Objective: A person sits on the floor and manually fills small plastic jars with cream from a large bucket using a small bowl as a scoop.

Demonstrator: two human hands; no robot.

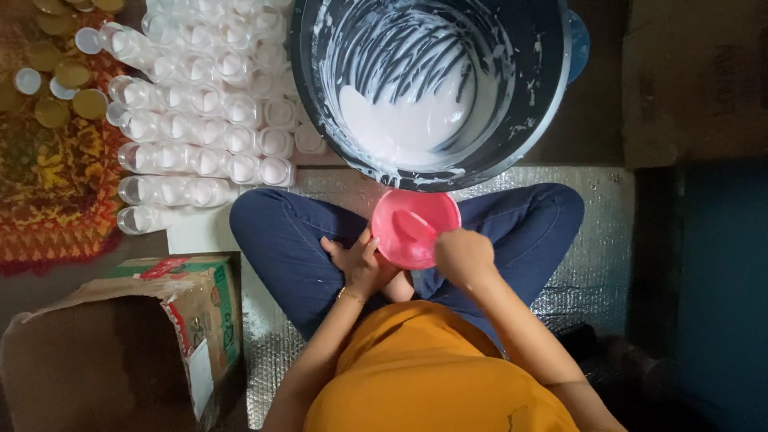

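I sit cross-legged in blue trousers and an orange top. My left hand (358,260) grips the near-left rim of a small pink bowl (404,218) held over my lap. My right hand (464,256) is closed on a pink spoon (414,226) whose scoop end lies inside the bowl. Just beyond the bowl stands a big dark bucket (552,96) holding white creamy liquid (400,124), with white streaks on its inner wall.
Several clear jars filled with white cream (204,104) stand in rows at the left on a white board. Gold lids (68,76) lie on a patterned red mat (48,192). An open cardboard box (120,344) sits at lower left. Silver foil matting (592,240) covers the floor.
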